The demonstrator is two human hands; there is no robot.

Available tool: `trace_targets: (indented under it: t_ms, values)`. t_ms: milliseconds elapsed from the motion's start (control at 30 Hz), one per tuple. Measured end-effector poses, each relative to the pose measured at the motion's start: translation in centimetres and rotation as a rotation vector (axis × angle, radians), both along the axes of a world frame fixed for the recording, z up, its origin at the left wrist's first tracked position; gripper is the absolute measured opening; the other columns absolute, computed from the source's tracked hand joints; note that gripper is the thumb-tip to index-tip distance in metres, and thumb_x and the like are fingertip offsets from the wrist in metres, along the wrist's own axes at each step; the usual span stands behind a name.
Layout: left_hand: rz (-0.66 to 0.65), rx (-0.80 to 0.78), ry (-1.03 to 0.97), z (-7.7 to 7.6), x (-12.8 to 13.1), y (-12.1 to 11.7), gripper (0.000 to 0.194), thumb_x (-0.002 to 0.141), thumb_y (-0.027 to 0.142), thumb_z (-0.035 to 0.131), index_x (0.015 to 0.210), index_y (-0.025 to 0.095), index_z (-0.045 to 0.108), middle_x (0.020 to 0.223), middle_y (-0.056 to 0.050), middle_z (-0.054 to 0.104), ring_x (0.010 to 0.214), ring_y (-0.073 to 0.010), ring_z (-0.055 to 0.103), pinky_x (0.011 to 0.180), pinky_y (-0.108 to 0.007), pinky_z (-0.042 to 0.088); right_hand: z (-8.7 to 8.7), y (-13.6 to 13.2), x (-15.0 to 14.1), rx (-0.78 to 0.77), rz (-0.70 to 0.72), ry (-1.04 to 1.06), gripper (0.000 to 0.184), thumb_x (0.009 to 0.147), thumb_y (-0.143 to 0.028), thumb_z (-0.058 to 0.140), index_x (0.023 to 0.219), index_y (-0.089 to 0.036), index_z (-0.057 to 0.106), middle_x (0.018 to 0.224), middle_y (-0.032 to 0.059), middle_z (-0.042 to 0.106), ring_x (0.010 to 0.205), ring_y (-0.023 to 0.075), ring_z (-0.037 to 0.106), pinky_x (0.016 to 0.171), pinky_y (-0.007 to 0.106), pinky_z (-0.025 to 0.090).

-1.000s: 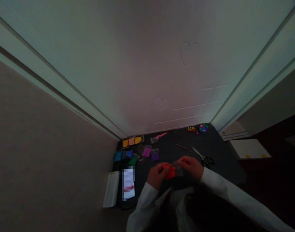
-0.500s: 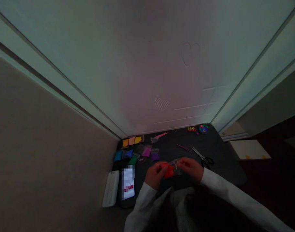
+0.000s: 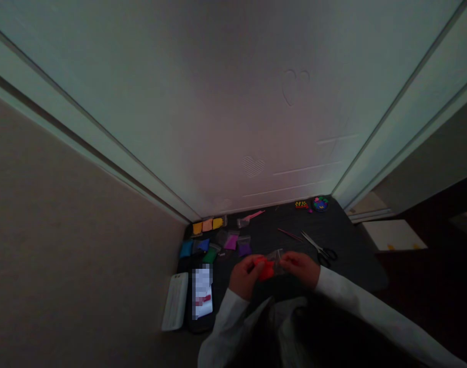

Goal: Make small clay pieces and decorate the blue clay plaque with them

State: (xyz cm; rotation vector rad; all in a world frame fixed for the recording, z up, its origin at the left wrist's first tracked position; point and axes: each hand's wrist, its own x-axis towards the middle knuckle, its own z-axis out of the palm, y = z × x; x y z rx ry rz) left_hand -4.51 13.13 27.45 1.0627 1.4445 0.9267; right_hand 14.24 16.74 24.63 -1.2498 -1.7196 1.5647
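Near the front edge of the dark table, my left hand [image 3: 244,276] pinches a small clear zip bag [image 3: 275,257] at its end filled with red-orange clay-like material [image 3: 266,269]. My right hand [image 3: 301,267] grips the bag's clear end from the other side, fingers closed on the plastic. Right of that hand lies a pair of black-handled scissors [image 3: 321,250], blades slightly apart. A thin pinkish stick or tool [image 3: 290,235] rests behind it. Purple [image 3: 244,248] and magenta [image 3: 231,242] bags of similar material lie beyond my left hand.
Green [image 3: 209,255], blue [image 3: 186,249] and yellow [image 3: 217,223] packets sit at the left. A lit phone [image 3: 202,291] and a white case-like object [image 3: 175,301] are at the front left. A round colourful piece [image 3: 320,204] stands at the back right, before the white wall [image 3: 218,128].
The view has shifted slightly. Both hands remain on the bag, and the clear plastic between them has changed shape a little.
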Motion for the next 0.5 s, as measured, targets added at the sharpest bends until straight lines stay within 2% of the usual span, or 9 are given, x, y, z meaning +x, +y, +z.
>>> trace_targets:
  t_ms: [200,500]
  values:
    - [-0.008,0.001,-0.018,0.06,0.12,-0.13,0.028,0.067,0.033,0.058,0.086,0.014,0.063,0.085,-0.007,0.067,0.08,-0.0214,0.06,0.073,-0.03,0.045,-0.09,-0.15,0.03,0.016,0.007,0.001,0.023,0.076,-0.037,0.047,0.065,-0.018,0.051,0.056,-0.004,0.043,0.055,0.0096,0.039,0.053,0.022,0.03]
    - [0.014,-0.01,-0.055,-0.19,-0.16,-0.33,0.026,0.066,0.033,0.059,0.084,0.015,0.062,0.084,-0.007,0.068,0.078,-0.0207,0.061,0.072,-0.029,0.046,0.46,-0.92,0.32,-0.045,0.104,0.039,0.024,0.076,-0.037,0.047,0.064,-0.017,0.052,0.055,-0.0043,0.043,0.053,0.0089,0.038,0.052,0.021,0.03]
